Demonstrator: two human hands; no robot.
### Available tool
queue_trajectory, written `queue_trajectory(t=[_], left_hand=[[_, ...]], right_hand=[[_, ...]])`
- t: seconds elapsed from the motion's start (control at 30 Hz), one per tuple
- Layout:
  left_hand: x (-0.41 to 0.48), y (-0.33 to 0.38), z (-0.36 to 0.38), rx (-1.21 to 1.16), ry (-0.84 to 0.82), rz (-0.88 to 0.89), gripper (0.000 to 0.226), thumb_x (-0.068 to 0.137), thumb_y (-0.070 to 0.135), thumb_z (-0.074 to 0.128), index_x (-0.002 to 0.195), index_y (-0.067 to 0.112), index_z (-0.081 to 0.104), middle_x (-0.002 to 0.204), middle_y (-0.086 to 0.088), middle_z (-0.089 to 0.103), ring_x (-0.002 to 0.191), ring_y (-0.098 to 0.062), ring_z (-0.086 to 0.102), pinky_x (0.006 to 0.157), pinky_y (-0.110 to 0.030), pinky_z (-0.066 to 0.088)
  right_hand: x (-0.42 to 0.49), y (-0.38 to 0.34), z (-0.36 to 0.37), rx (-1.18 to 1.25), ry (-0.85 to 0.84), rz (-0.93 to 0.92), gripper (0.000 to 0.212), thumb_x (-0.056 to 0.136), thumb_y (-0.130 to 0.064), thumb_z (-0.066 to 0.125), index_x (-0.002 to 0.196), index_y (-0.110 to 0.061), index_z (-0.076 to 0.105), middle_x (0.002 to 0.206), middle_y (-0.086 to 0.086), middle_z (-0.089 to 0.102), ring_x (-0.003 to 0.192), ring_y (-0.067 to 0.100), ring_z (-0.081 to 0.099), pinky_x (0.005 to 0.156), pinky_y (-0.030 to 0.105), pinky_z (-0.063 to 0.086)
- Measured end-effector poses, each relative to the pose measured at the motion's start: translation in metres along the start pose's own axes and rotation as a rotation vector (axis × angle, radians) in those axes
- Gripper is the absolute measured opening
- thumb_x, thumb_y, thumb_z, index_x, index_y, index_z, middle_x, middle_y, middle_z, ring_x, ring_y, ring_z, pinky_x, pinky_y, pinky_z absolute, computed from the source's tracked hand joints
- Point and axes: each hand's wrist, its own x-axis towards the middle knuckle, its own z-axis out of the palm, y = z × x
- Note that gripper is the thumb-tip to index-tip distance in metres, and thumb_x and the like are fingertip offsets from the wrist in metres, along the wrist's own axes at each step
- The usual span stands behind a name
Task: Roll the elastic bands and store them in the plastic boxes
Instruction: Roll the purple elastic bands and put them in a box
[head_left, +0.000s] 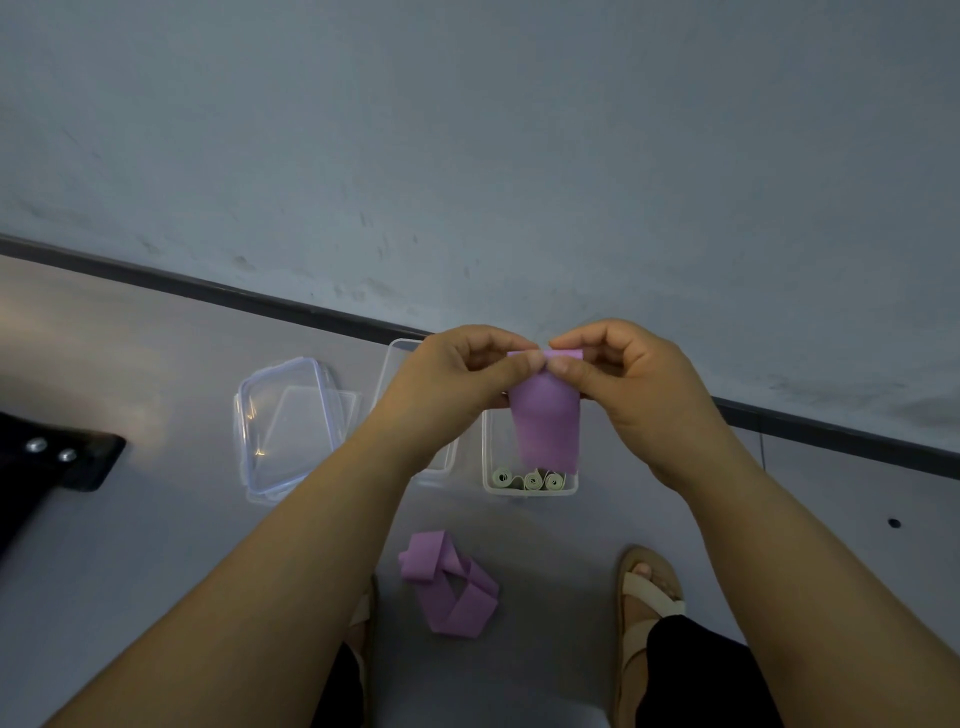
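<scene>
Left hand (457, 379) and right hand (631, 382) pinch a purple elastic band's (545, 426) top edge (soft, limp; best held by that edge).

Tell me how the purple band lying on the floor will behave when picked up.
Probably floppy: the purple band on the floor lies in slack folds. Likely light, thin like the held band that hangs limp.

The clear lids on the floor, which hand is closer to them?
Left. The left hand is raised just right of the clear lids; the right hand is farther right, across the purple band.
</scene>
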Motion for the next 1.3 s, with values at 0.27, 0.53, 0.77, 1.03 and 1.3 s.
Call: queue_trajectory(t=[0.27,0.53,0.77,1.03,1.3], left_hand=[[0.001,0.0,-0.002,0.07,0.048,0.053,0.01,0.082,0.01,0.068,0.089,0.017,0.07,0.08,-0.001,0.071,0.068,-0.001,0.064,0.068,-0.013,0.053],[0.001,-0.001,-0.002,0.079,0.057,0.095,0.012,0.079,0.01,0.071,0.086,0.019,0.069,0.082,0.002,0.071,0.074,-0.003,0.065,0.07,-0.013,0.053],[0.002,-0.001,-0.001,-0.103,-0.001,-0.005,0.012,0.082,0.008,0.067,0.094,0.013,0.066,0.083,0.0,0.072,0.075,-0.008,0.068,0.073,-0.021,0.057],[0.006,-0.003,-0.011,-0.189,-0.168,-0.114,0.02,0.078,0.015,0.063,0.096,0.009,0.068,0.091,-0.004,0.071,0.083,-0.013,0.066,0.08,-0.026,0.054],[0.006,-0.005,-0.023,-0.135,-0.467,-0.26,0.018,0.072,0.014,0.062,0.087,0.005,0.068,0.082,-0.006,0.07,0.076,-0.016,0.066,0.07,-0.026,0.055]], right_hand=[[0.0,0.001,0.001,-0.008,-0.017,0.018,0.019,0.083,-0.015,0.066,0.09,-0.032,0.06,0.094,-0.003,0.067,0.089,0.013,0.064,0.079,0.023,0.055],[0.001,0.0,0.002,0.023,-0.023,0.082,0.004,0.087,-0.022,0.061,0.089,-0.024,0.064,0.088,-0.004,0.068,0.076,0.006,0.067,0.068,0.016,0.055],[0.002,0.001,0.002,0.177,0.022,0.122,0.011,0.082,-0.013,0.066,0.087,-0.023,0.063,0.085,-0.004,0.068,0.078,0.007,0.067,0.072,0.021,0.057],[-0.002,-0.006,-0.005,0.023,-0.129,0.023,0.026,0.075,-0.013,0.074,0.09,-0.03,0.062,0.09,-0.006,0.067,0.08,0.014,0.064,0.074,0.023,0.056],[-0.008,-0.014,-0.008,-0.195,-0.556,-0.031,0.069,0.071,-0.016,0.078,0.119,-0.05,0.042,0.126,-0.026,0.037,0.096,0.0,0.051,0.079,0.018,0.052]])
